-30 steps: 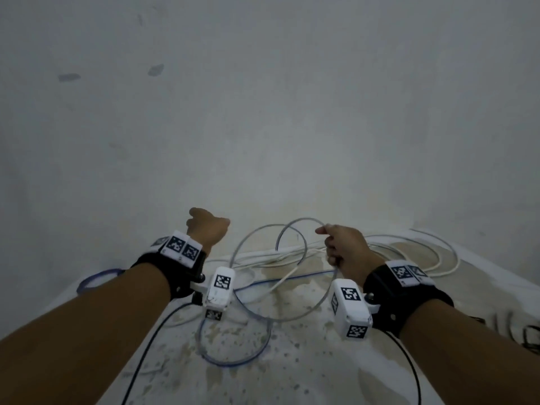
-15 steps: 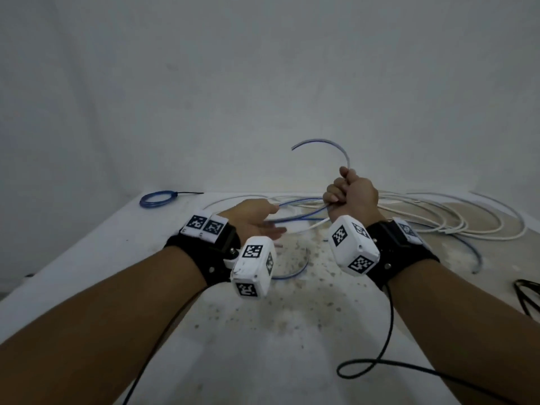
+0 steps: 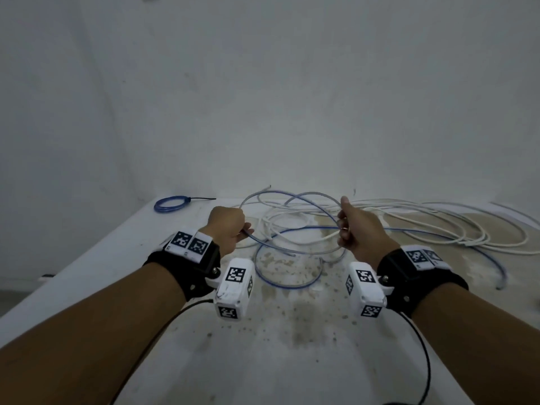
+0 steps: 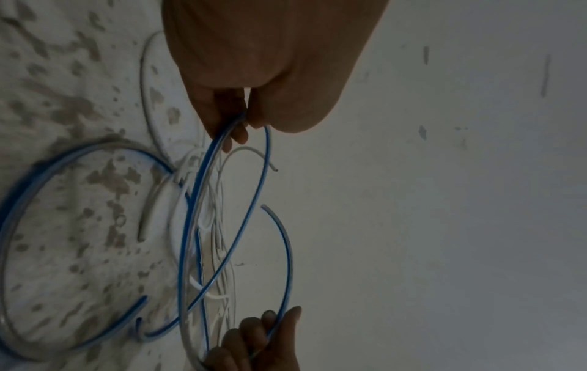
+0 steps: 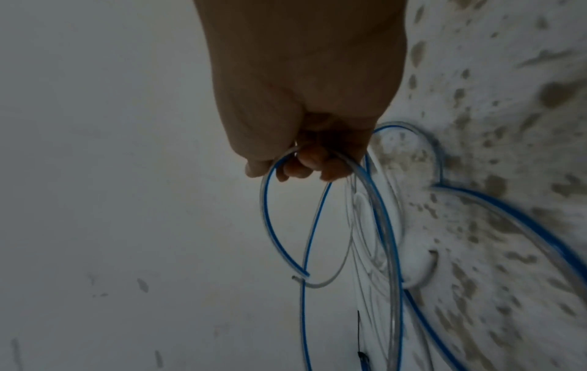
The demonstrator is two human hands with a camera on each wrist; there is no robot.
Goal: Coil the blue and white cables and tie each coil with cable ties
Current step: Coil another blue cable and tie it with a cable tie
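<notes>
Head view: left hand (image 3: pixel 226 229) is curled into a fist around the thin blue-striped clear cable (image 3: pixel 295 252), and right hand (image 3: pixel 358 229) is closed on the same cable, thumb up. Both sit raised above the stained white tabletop (image 3: pixel 277 331), a drooping arc of cable slung between them. Likely reason: right hand collects the loops, left feeds and guides the next turn, so the coil is being built in the air rather than on the surface.

Left wrist view: fingers (image 4: pixel 222 118) pinch the blue strand where it leaves the fist; the other hand's fingertips show at the frame bottom, clamped on several turns. Right wrist view: fingers (image 5: pixel 311 160) wrap at least two loops, and one cut end (image 5: pixel 305 274) hangs free inside the loop, short of the grip.

Rest of the blue cable trails on the table below and to the right, crossing the loose white cable (image 3: pixel 438 226), a sprawling uncoiled pile at the back right, untouched. One small blue coil (image 3: pixel 172 203) lies far left near the table edge, already bound with a black cable tie (image 3: pixel 201 199) whose tail sticks out. So I'd judge the job as partly done.

Writing: none readable. Only black-and-white square marker tags on the wrist bands and the white camera blocks (image 3: pixel 233 290). No brand visible.
</notes>
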